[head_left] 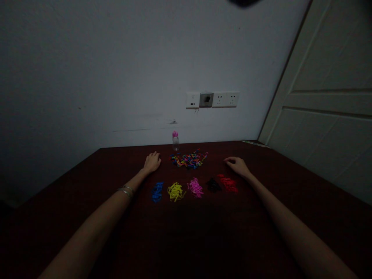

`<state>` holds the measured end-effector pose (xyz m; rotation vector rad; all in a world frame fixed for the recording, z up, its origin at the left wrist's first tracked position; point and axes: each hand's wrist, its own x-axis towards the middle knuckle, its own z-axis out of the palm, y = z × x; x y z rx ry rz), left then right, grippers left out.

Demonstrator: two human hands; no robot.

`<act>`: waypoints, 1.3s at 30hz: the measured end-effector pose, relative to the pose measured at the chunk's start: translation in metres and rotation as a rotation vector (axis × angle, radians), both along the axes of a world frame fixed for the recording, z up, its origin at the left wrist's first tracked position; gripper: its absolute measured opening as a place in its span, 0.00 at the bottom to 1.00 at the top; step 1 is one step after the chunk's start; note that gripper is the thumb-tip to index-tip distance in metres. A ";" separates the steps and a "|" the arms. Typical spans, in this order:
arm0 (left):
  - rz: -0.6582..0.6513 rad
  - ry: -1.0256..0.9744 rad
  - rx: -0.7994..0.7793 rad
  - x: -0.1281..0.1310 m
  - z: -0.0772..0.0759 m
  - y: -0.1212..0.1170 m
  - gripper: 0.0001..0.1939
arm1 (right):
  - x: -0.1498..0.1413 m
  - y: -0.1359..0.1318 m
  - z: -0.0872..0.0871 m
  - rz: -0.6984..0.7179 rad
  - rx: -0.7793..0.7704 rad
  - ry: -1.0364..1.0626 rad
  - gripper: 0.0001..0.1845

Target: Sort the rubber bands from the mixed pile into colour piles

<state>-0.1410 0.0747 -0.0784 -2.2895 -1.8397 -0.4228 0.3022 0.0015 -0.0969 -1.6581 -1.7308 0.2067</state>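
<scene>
My left hand rests palm down on the dark table, fingers lying loosely out, with nothing visible in it. To its right lies a mixed pile of small coloured loops, like little rubber bands. My right hand rests on the far side of that pile, apart from it, fingers loosely bent and apparently holding nothing. Nearer to me, single-colour heaps form a row: blue loops, yellow loops, pink loops, black loops and red loops. The red heap is closest to my right hand.
A small clear bottle with a pink top stands behind the mixed pile, near the wall. Sockets and switches are set in the wall. A pale panelled door stands at the right. The light is dim.
</scene>
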 end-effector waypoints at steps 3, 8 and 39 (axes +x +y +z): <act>-0.020 0.004 -0.046 -0.001 -0.004 0.004 0.19 | 0.001 0.000 -0.001 0.005 0.006 -0.010 0.14; -0.036 -0.030 -0.078 -0.003 -0.010 0.008 0.22 | 0.001 0.001 -0.002 0.013 0.014 -0.079 0.15; -0.038 -0.061 -0.114 -0.003 -0.010 0.010 0.23 | -0.081 -0.017 0.035 0.443 0.049 -0.419 0.24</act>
